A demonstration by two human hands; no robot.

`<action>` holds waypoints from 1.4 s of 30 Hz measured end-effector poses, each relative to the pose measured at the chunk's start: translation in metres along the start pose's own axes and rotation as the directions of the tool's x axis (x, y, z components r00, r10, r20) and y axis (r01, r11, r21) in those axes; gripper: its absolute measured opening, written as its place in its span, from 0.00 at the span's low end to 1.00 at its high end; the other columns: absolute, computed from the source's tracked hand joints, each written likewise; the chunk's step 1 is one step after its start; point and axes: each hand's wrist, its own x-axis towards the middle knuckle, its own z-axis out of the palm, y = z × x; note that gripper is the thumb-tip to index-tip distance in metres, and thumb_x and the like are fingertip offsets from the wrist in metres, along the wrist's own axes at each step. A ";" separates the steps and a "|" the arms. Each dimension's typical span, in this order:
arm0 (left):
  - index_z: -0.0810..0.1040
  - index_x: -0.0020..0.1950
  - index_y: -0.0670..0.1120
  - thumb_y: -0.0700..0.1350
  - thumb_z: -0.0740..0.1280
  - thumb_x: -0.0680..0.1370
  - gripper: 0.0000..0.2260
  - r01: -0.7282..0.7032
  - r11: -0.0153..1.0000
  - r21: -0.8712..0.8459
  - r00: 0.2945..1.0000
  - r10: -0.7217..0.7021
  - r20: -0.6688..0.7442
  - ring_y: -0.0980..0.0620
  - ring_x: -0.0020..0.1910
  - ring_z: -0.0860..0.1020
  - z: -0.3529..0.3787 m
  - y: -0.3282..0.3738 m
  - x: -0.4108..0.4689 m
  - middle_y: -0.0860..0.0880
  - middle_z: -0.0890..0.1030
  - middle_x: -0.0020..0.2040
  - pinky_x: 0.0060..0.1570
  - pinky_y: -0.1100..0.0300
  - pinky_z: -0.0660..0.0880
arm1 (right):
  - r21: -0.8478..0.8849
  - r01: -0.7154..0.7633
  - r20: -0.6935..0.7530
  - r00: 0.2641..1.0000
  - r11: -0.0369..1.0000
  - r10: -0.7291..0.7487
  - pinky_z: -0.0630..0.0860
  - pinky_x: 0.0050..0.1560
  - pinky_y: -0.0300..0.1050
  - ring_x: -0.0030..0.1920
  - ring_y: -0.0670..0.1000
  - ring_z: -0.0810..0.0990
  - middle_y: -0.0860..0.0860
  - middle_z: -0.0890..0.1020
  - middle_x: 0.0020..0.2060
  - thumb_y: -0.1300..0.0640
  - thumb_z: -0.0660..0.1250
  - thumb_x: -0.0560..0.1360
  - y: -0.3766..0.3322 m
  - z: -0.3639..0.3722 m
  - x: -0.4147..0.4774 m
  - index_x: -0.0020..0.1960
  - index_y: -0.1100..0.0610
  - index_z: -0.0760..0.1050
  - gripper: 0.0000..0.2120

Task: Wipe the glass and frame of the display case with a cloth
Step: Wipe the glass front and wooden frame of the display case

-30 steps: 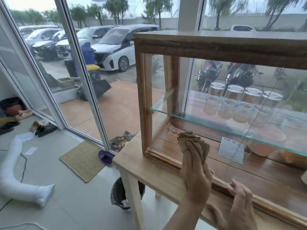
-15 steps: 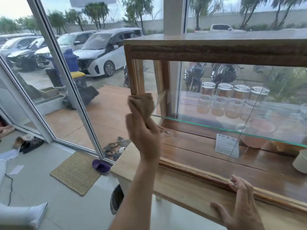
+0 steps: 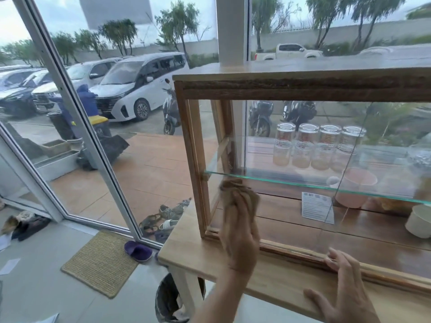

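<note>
A wooden display case [image 3: 191,145] with glass sides stands on a light wooden table [image 3: 186,248]. My left hand [image 3: 241,231] presses a crumpled brown cloth [image 3: 233,186] against the lower left of the front glass [image 3: 291,229], just right of the corner post. The hand is blurred. My right hand [image 3: 347,292] rests flat on the table with its fingertips touching the case's bottom rail. Inside, several glass jars [image 3: 317,148] stand on a glass shelf [image 3: 303,184].
A pink bowl [image 3: 354,190], a white card [image 3: 317,207] and a white cup [image 3: 419,221] sit inside the case. A bin [image 3: 170,299] stands under the table. Left are glass window walls, a woven mat [image 3: 100,262] and shoes [image 3: 137,250] on the floor.
My left hand with the cloth went up to the left corner post, then came back down to the lower front glass. My right hand stayed on the bottom rail.
</note>
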 end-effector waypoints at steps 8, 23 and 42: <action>0.71 0.71 0.34 0.44 0.60 0.84 0.19 -0.104 0.995 -0.009 0.981 0.101 -0.163 0.48 0.52 0.78 -0.002 0.032 0.097 0.40 0.77 0.60 0.57 0.66 0.73 | -0.065 0.024 0.014 1.000 0.998 -0.023 0.65 0.58 0.23 0.55 0.40 0.77 0.49 0.69 0.60 0.28 0.64 0.64 0.005 -0.006 0.000 0.67 0.61 0.65 0.45; 0.66 0.74 0.36 0.35 0.69 0.76 0.27 -0.225 0.971 0.080 0.974 0.227 -0.021 0.43 0.49 0.77 0.011 0.083 0.060 0.41 0.75 0.55 0.42 0.51 0.79 | -0.135 0.097 -0.029 0.994 0.986 -0.102 0.73 0.51 0.39 0.54 0.44 0.80 0.45 0.67 0.62 0.36 0.70 0.58 0.003 -0.013 -0.003 0.70 0.52 0.59 0.46; 0.66 0.74 0.37 0.38 0.60 0.80 0.21 0.019 0.997 0.071 0.988 -0.008 -0.152 0.37 0.59 0.77 -0.007 0.048 0.099 0.31 0.76 0.65 0.59 0.50 0.76 | -0.136 0.099 -0.047 0.993 0.986 -0.107 0.73 0.48 0.38 0.50 0.45 0.82 0.48 0.70 0.59 0.38 0.72 0.57 0.012 -0.011 0.000 0.67 0.56 0.65 0.44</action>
